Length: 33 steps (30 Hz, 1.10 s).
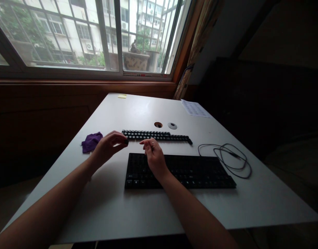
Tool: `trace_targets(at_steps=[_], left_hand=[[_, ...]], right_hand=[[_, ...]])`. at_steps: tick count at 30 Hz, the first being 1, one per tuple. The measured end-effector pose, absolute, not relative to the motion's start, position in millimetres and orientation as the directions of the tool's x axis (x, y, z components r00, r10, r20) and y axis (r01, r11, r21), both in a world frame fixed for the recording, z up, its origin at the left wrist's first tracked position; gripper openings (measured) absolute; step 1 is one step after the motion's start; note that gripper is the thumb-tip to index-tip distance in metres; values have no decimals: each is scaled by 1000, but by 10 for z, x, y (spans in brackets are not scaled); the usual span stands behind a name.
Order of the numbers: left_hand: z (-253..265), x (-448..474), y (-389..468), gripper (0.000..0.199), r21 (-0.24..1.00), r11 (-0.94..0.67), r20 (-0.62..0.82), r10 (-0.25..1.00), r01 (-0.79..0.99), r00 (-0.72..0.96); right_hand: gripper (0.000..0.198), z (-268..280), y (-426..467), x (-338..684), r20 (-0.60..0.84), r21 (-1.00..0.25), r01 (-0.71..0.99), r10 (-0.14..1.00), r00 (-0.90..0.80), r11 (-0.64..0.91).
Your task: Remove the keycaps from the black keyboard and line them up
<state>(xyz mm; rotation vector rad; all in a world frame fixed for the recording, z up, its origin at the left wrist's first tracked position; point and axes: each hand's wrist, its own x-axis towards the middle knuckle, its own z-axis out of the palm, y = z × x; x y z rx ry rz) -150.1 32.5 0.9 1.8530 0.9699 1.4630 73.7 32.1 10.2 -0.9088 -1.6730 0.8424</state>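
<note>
My left hand (108,147) is raised over the table left of the keyboard, thumb and fingertips pinched on a small black keycap (126,141). My right hand (154,157) hovers above the left half of a black keyboard (200,173). Its index finger reaches toward the keycap, apart from it, and the other fingers are loosely bent, with nothing visible in them. A ring shows on one finger. Behind the hands, several black keycaps (148,135) stand in close rows on the table. One longer keycap (190,141) sits at their right end.
The white table (102,207) carries a crumpled purple cloth (92,141) at left and a coiled black cable (234,159) at right. Farther back are an open cable hole (158,125), a grey round cover (172,126), printed paper (195,109) and a yellow note (122,96).
</note>
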Motion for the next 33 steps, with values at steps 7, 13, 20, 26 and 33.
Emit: trace_targets(at_steps=[7,13,20,26,33], left_hand=[[11,-1380,235,40,810,-548,513,835,209,200],[-23,-1393,243,46,811,-567,529,817,145,231],[0,-1396,238,44,794,-584,537,804,168,256],[13,-1428,234,51,785,-587,535,803,195,265],[76,-1634,296,20,796,-451,533,838,403,-116]], right_hand=[[15,154,294,745,509,-802,201,820,-260,562],[17,125,297,747,497,-802,180,804,-328,569],[18,121,307,745,497,-782,182,772,-397,597],[17,138,314,745,507,-759,215,764,-398,615],[10,343,518,725,453,-646,390,741,-496,656]])
